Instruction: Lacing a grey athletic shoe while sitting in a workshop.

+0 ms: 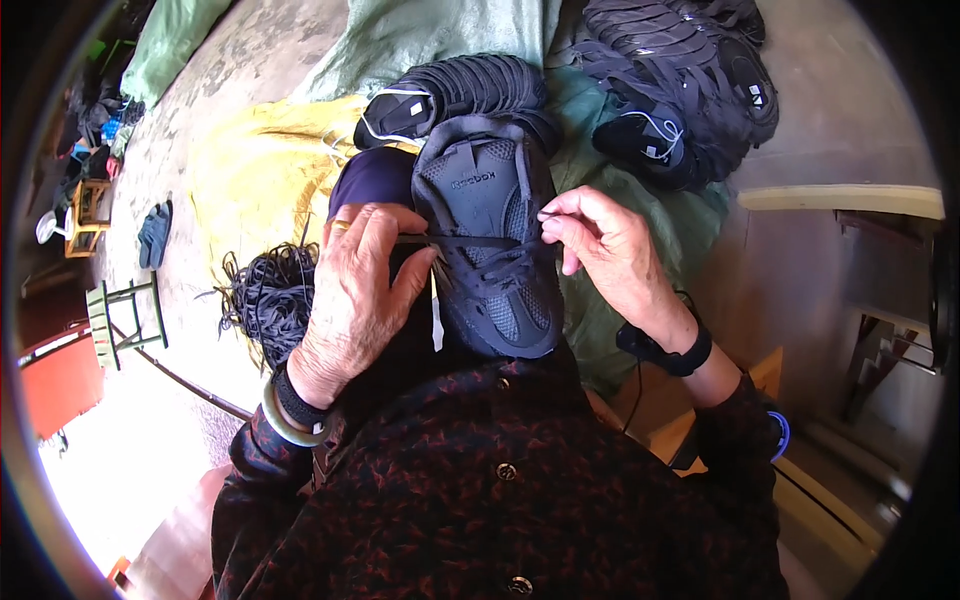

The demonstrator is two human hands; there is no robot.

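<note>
- One black mesh shoe (pixel 484 220) lies toe bodyward.
- Left hand (pixel 365 280) beside it, fingers nearly closed, holds flat black lace (pixel 465 241) crosswise over it.
- Right hand (pixel 607 242), at its opposite edge: fingers pinched, hold unclear.

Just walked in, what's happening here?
A person is lacing a dark shoe on their lap, toe toward them. The left hand holds a black lace stretched across it; the right hand pinches at its right edge. Lacing shows only near the toe. More shoes lie beyond.
</note>
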